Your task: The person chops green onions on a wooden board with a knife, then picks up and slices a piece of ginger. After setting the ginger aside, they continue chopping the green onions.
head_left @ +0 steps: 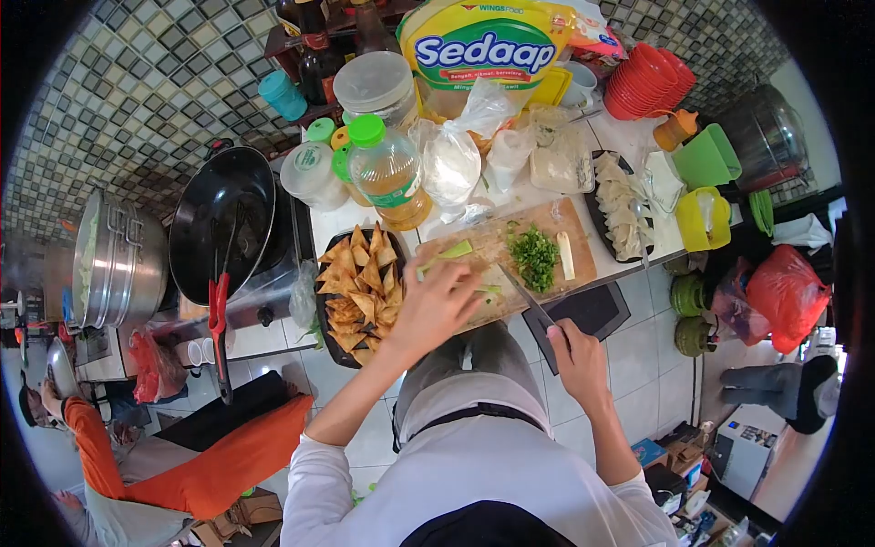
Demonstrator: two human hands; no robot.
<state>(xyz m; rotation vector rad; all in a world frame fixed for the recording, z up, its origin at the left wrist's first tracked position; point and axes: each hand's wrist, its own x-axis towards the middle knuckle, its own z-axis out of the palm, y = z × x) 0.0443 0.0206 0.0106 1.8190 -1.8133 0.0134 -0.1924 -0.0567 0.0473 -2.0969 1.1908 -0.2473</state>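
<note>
Right hand (580, 357) nearest the body, off the counter's near edge, fingers curled tight round the handle of a knife (530, 303); the blade runs up and left onto the cutting board (583, 246).

Left hand (437, 303) sits at the board's near left corner, palm down, fingers bunched together and pressing on a green stalk (448, 253), probably scallion; its pale-green end sticks out past the fingertips toward the board's left edge.

Mid-board: a heap of chopped greens (534, 257), and just right of it a single pale stalk piece (566, 255) lying lengthwise.

Left of the board, touching or nearly so, a dark tray of fried triangles (357, 290). Beyond the board's right end, another dark tray of pale uncooked dumplings (620, 211).

Far edge of the counter: an oil bottle (390, 173) with green cap, tied plastic bags (452, 157), a large yellow packet (488, 50).

Judgement: chopping step is under way, with part of the greens cut and one stalk in hand. The next cut likely calls for the blade squared across the stalk, fingertips tucked back clear of the edge.
</note>
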